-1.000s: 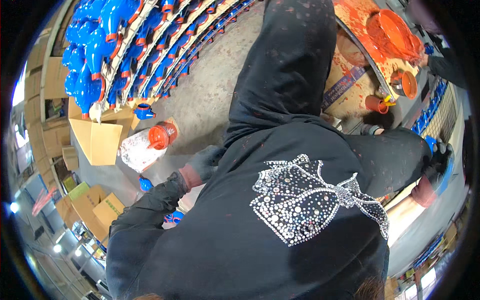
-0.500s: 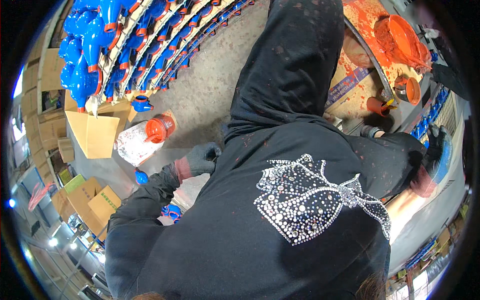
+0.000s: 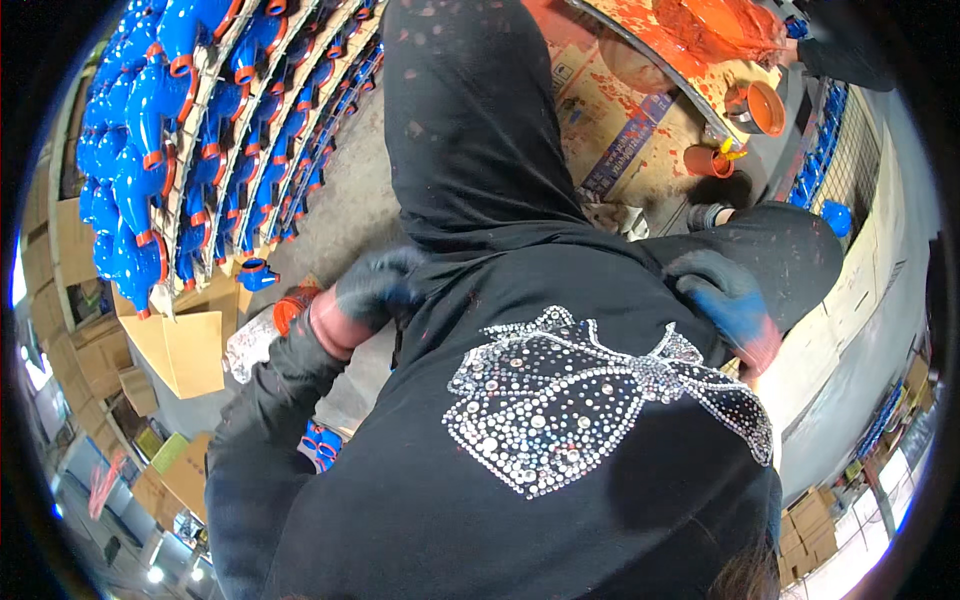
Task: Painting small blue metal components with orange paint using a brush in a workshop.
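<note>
Flanking sweatshirt (image 3: 560, 460) (6 o'clock), left hand (image 3: 376, 287): 9 o'clock, fingers' grip indeterminable.
Right hand (image 3: 722, 298): 3 o'clock, fingers loosely bent, seemingly empty.
Blue fittings (image 3: 142, 190): 10 o'clock, tiered, likely keeping rims (image 3: 152, 160) apart.

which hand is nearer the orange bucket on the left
Left. The left hand appears just right of the bucket; the right hand is much farther right, by the right thigh.

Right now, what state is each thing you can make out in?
Left gloved hand, at the black clothing, fingers blurred
Right gloved hand, at the clothing, fingers bent
Red-rimmed blue fittings, stacked in tiers
Small red cup, open, yellow piece sticking out
Orange-lined can, open-topped
Purple-striped cardboard, splashed red
</note>
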The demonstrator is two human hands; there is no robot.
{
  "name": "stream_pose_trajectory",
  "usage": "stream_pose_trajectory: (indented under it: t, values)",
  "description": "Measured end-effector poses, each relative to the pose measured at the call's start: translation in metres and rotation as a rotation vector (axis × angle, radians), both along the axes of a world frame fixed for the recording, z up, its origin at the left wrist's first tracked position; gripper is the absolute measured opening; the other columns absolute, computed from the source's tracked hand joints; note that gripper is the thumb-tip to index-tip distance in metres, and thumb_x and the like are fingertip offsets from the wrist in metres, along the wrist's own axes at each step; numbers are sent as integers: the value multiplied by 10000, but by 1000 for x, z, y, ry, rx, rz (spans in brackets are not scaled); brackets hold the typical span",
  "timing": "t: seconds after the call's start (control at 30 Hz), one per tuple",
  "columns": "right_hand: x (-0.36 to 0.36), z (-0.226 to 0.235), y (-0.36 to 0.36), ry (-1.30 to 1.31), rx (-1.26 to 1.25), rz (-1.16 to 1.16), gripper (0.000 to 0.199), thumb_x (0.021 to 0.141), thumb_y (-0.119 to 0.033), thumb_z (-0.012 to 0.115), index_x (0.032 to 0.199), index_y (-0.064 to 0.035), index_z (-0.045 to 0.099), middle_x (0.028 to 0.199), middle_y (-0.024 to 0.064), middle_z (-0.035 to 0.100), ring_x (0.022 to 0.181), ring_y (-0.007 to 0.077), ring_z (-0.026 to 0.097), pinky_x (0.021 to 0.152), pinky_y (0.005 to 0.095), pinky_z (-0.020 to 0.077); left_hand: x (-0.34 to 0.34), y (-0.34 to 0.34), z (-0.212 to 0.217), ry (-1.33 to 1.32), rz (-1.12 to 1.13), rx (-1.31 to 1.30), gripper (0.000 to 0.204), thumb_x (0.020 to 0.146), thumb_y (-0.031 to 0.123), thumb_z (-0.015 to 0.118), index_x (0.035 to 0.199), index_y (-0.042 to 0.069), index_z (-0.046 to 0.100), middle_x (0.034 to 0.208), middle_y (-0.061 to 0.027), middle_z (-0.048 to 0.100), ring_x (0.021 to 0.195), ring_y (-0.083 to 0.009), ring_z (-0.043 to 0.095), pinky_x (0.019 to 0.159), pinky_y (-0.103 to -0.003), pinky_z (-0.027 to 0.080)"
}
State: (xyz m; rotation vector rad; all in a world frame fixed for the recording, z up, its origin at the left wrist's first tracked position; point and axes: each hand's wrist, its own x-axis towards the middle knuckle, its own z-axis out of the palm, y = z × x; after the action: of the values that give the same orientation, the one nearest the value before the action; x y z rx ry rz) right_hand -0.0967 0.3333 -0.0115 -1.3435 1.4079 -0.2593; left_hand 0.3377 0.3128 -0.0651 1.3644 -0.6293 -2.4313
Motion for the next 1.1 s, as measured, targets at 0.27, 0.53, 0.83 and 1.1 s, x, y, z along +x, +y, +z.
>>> stream_pose_trajectory:
  t: [0.27,0.53,0.83,1.1]
  values:
    - [64,-29,-35,-137,-153,92,207,886,-155,627,1026,-14,686,1042,132,684,992,243,641,926,327,477,-67,-52,-4,196,-89,-35,251,796,104,620,1020,-4,654,944,-58,678,842,-138,611,778,-252,480]
    - [71,-12,-50,-300,129,109,317,891,-172,662,1141,24,657,1093,111,683,1040,177,622,922,315,479,-73,-58,-5,219,-178,-252,225,858,26,575,1061,5,669,1062,-100,676,963,-205,635,856,-308,489]
    - [108,-33,-65,-149,-304,411,290,861,-273,592,1028,-54,682,981,189,676,932,353,641,825,421,498,-66,-67,10,-12,-412,-739,165,861,95,601,981,6,671,924,-29,659,833,-87,578,723,-212,463]
    - [133,-14,-80,-208,-203,461,353,841,-227,623,1133,-35,665,1043,190,691,963,295,676,858,378,511,-64,-63,19,-142,-292,-412,183,828,151,711,965,31,695,887,-2,662,798,-72,564,699,-210,450]
